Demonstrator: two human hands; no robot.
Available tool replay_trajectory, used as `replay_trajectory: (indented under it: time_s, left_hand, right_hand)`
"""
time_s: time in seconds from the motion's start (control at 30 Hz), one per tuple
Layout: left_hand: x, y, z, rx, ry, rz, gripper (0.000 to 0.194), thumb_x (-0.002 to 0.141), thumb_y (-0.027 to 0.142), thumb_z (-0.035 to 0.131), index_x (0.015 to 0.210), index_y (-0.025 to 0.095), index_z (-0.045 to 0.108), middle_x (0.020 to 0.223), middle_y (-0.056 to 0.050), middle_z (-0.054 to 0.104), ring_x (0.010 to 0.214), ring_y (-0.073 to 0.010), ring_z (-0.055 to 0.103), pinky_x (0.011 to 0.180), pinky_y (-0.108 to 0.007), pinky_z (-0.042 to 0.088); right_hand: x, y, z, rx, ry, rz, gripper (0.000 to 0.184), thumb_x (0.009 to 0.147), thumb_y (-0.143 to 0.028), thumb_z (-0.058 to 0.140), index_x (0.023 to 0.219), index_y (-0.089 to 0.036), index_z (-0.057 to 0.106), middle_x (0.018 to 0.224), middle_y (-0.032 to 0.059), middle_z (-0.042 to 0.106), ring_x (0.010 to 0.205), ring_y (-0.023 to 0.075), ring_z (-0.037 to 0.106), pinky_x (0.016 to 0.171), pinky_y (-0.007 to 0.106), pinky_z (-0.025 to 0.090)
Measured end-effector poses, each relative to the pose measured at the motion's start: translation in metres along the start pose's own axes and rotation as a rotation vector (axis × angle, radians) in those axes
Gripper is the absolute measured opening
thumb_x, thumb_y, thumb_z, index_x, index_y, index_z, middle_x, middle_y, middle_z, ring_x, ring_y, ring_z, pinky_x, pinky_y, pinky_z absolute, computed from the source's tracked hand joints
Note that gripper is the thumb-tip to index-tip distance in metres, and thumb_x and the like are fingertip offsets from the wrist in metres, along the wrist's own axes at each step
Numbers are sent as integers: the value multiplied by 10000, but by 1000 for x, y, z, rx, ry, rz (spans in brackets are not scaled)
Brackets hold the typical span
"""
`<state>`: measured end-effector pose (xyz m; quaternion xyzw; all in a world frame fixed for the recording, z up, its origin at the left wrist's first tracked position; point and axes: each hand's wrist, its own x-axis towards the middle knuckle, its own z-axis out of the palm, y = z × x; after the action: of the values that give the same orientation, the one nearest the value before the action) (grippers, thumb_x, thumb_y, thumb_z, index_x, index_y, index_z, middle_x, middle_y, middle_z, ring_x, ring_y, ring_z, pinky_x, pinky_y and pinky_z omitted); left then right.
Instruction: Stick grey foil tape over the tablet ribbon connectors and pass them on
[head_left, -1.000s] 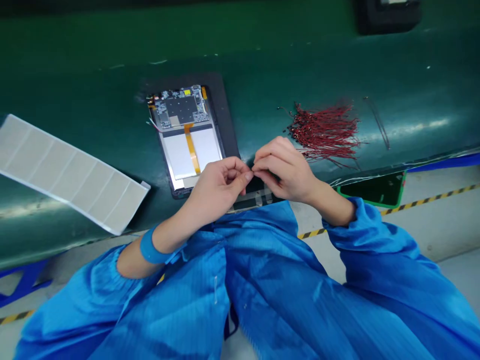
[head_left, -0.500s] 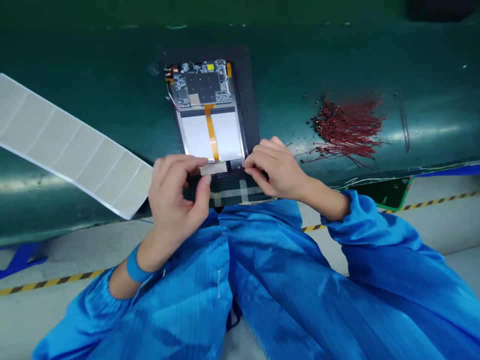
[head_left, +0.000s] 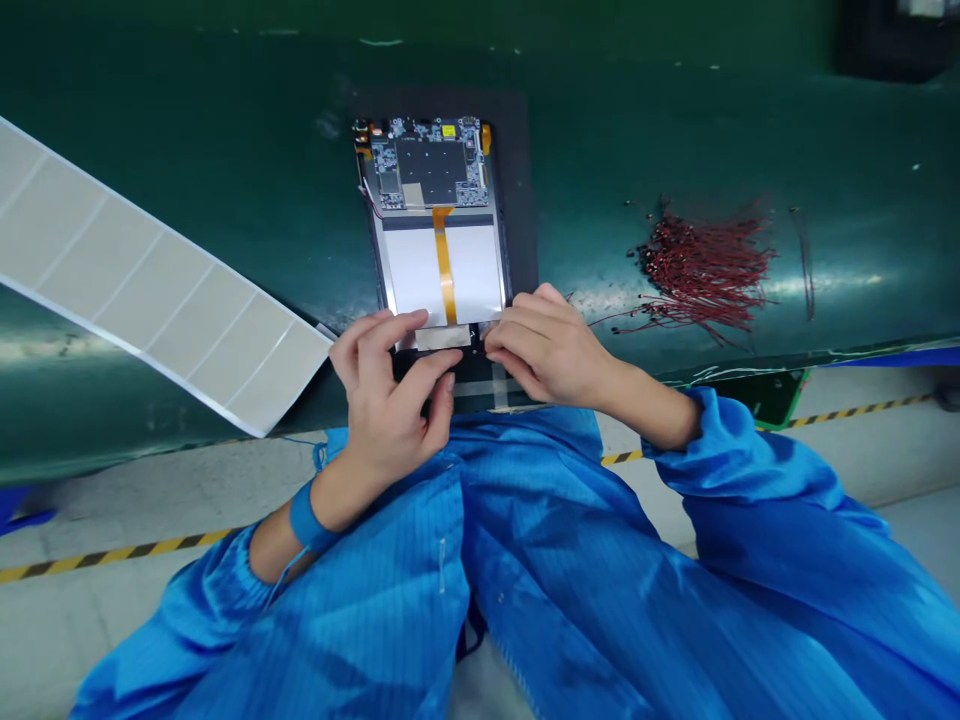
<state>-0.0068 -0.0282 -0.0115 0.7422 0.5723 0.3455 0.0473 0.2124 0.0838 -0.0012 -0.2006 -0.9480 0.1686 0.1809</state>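
An opened tablet [head_left: 383, 250] lies on a dark mat, with its circuit board [head_left: 431, 168] at the far end. A white battery [head_left: 412, 265] fills its middle, and an orange flex cable [head_left: 445, 270] runs down over it. Across the near end sits a pale adhesive strip [head_left: 442, 338]. My left hand [head_left: 394, 385] reaches over the near left corner, thumb and forefinger apart around the strip, the thumb at its lower edge. At the near right corner, my right hand [head_left: 551, 345] has its fingertips pinched together; whatever is between them is hidden.
A sheet of pale stickers [head_left: 142, 285] slants across the left of the green table. Thin red wires [head_left: 705, 265] lie in a heap to the right, with a single wire [head_left: 805, 262] beyond. A black object [head_left: 877, 45] stands at the far right.
My left hand has moved right, its thumb now at the strip's lower edge. My right hand stays pinched at the near right corner. The whole view has shifted slightly.
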Motion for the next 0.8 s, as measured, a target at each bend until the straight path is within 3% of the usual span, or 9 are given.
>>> replay_trajectory:
  time_s: [0.53,0.8]
  left_hand:
    - [-1,-4,10,54,-14,113,433,857,123,663,1256,278,729,1506,-104,526,1373,-368,469,1109,-572,465]
    - [2,8,18,101,17,127,365,886,67,598,1201,216,709,1495,-119,572,1413,-324,446,1126,-502,451]
  right_hand:
    - [3,-1,-3,-51,-65,-7,277,1122,-236,401,986,-175,634,903,76,684,857,227,489,760,362,302]
    - [0,-2,-1,-79,-50,21,259,1118,-230,410,1015,-185,643,921,72,682,865,232,485,758,369,287]
